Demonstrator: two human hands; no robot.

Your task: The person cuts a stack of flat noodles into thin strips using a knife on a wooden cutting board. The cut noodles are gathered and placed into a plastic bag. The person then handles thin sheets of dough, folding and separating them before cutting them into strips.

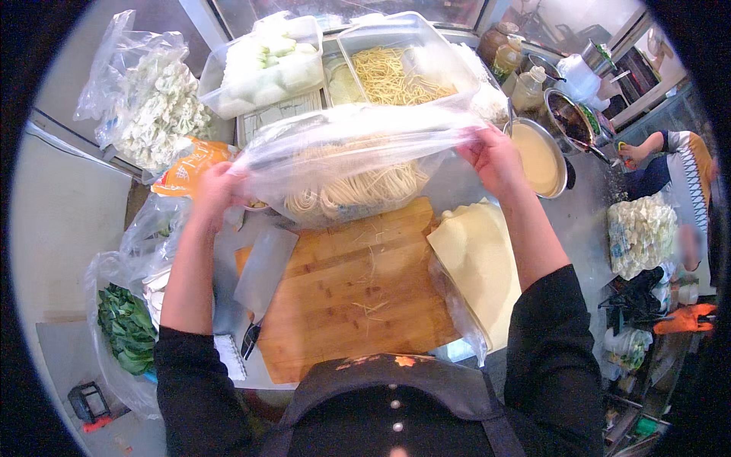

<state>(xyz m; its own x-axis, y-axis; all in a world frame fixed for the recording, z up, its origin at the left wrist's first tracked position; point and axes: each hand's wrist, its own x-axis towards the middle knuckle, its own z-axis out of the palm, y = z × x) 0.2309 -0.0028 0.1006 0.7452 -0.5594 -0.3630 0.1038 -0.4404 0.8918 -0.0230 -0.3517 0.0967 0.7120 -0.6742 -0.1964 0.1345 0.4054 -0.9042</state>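
Note:
Between my hands a clear plastic bag (365, 137) is stretched wide, its upper edge pulled taut. My left hand (220, 188) grips the bag's left side and my right hand (490, 155) pinches its right side. Bundles of pale, noodle-like strips (360, 191) show through the film. Just below lies a wooden cutting board (354, 285) with a few thin scraps on it. A cleaver (265, 268) rests across the board's left edge, black handle towards me. Folded pale-yellow sheets (480, 263), perhaps bean curd skin, lie at the board's right.
Behind the bag stand plastic tubs of pale vegetable pieces (274, 63) and yellow noodles (394, 74). Bagged cauliflower (165, 108) and leafy greens (128, 325) are at left. A metal pot of creamy liquid (534, 160) stands at right; farther right sits another person (679, 165).

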